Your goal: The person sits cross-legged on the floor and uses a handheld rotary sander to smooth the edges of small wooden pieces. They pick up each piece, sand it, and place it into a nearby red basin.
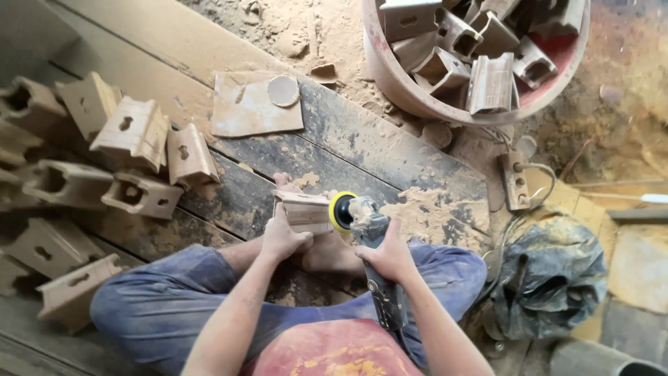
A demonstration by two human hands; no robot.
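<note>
While the person sits cross-legged on dark, dusty planks (362,150), the left hand (282,237) is closed round a pale wood block (304,211), fingers wrapped on its near side, w/ the block braced against a bare foot (327,252). Block is angular, flat-faced, raw and matte. Right hand (390,257) is clenched on the body of a grinder (372,254), dark grey and caked in dust; its yellow round pad (342,211) sits edge-on, touching the block's right end. Grinder's lower body is cut off behind the forearm.

Sawdust (431,212) lies in a soft tan heap just right of the pad, more spread over the ground at top. Left of the knees, a loose pile of similar blocks (132,132): chunky, trapezoid, w/ keyhole-shaped cutouts, rough and light brown; the far-left ones are blurred. A red-rimmed round tub (400,87) at top holds more blocks, darker-looking, partly out of frame. A flat square board (254,104) w/ a round disc (283,90) on it lies between pile and tub. At right, a small socket block (513,179) w/ cable, and a crumpled grey-blue cloth (553,278). Blue trousers (163,306) are worn and dusty; red shirt (334,351) stained yellow. Toes mostly hidden behind the block.
</note>
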